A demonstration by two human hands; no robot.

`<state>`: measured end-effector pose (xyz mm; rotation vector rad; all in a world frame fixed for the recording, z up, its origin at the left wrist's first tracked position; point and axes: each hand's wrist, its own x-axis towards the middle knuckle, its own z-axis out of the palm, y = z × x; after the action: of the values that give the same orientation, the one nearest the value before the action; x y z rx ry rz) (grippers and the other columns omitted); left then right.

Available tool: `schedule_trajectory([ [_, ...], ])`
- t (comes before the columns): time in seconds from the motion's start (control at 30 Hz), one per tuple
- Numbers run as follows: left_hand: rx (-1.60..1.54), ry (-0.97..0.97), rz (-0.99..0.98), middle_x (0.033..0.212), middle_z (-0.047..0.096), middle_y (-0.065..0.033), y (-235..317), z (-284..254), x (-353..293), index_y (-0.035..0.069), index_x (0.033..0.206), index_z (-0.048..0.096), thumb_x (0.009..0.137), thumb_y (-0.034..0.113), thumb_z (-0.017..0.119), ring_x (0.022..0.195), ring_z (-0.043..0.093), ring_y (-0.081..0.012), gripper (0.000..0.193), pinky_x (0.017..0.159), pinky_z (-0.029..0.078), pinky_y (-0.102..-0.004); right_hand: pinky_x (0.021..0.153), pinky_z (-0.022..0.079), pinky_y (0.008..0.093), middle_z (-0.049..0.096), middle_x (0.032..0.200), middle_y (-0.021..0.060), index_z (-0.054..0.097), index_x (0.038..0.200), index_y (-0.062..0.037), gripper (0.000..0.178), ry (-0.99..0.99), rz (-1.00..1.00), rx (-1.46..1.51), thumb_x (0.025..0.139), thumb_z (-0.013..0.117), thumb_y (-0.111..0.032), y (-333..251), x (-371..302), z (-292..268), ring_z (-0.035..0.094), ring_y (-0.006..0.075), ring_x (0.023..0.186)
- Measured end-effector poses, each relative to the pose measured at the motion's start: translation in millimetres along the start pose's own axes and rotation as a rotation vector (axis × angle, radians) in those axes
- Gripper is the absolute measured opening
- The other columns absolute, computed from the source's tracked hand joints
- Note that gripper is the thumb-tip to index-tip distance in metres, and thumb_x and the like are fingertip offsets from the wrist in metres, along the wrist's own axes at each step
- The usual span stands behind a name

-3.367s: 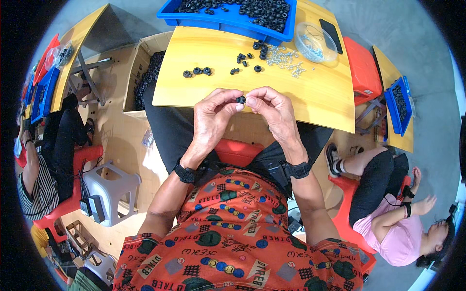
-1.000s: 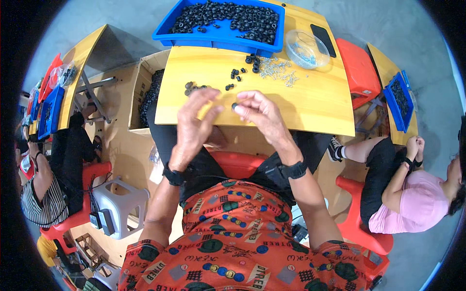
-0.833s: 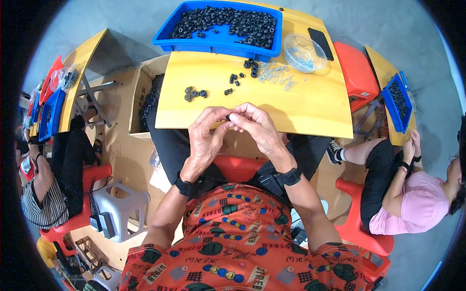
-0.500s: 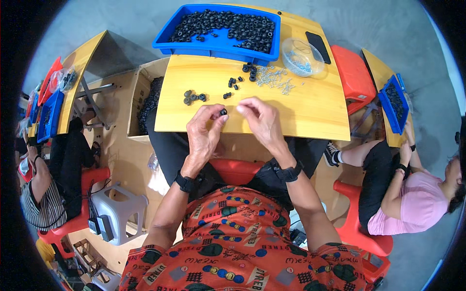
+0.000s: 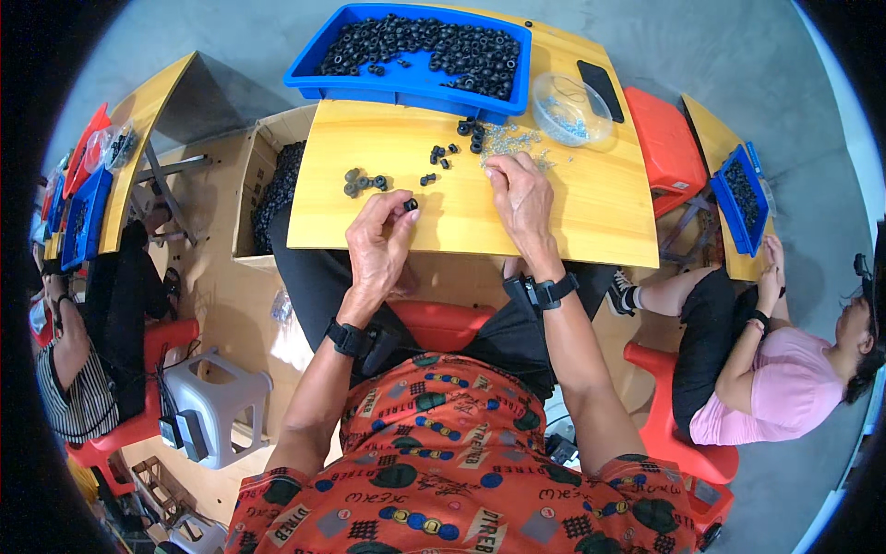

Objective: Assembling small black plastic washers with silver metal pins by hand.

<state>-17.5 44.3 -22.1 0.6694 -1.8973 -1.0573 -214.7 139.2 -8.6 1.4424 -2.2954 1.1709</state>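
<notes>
My left hand (image 5: 377, 242) pinches a small black ring-like part (image 5: 411, 204) between thumb and fingers, just above the table's near edge. At the near side of a scatter of small silvery screw-like pieces (image 5: 508, 138) is my right hand (image 5: 522, 205), its thumb and fingertips drawn together. Whatever those fingertips may hold is too small or hidden to make out. Several loose black parts (image 5: 437, 152) lie between the two hands and the blue tray. A further small group of dark parts (image 5: 353, 182) sits beside my left fingertips.
A blue tray (image 5: 388, 92) of many black parts stands at the table's far side. Right of it are a clear bowl (image 5: 591, 129) with small pieces and a black phone-like slab (image 5: 601, 90). A cardboard box (image 5: 242, 217) stands left of the table. People sit at tables on both sides.
My right hand has moved right and away from me, from near my left hand to the silvery pieces. My left hand keeps its hold on the black part and has shifted slightly left.
</notes>
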Motion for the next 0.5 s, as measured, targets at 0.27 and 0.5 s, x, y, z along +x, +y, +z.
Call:
schedule_trajectory([
  [0.27, -0.002, -0.007, -0.010, 0.082, 0.061, -0.0079, -1.0, 0.4, -0.3, 0.000, 0.103, 0.065, 0.081, -0.001, 0.069, 0.074, 0.058, -0.0163, 0.022, 0.072, 0.049, -0.0275, 0.072, 0.050, 0.0376, 0.061, 0.090, 0.0133, 0.065, 0.098, -0.0021, 0.017, -0.030, 0.122, 0.168, 0.081, 0.065, -0.005, -3.9, -9.3, -8.8, 0.062, 0.0295, 0.081],
  [0.5, 0.019, -0.020, -0.020, 0.084, 0.062, -0.0076, 3.5, 0.2, -1.0, -0.001, 0.102, 0.065, 0.081, -0.002, 0.069, 0.075, 0.059, -0.0159, 0.022, 0.072, 0.050, -0.0275, 0.070, 0.051, 0.0358, 0.064, 0.094, 0.0126, 0.065, 0.098, -0.0012, 0.018, -0.084, -0.100, -0.022, 0.082, 0.067, -0.008, -3.5, -6.1, -3.4, 0.064, 0.0282, 0.077],
])
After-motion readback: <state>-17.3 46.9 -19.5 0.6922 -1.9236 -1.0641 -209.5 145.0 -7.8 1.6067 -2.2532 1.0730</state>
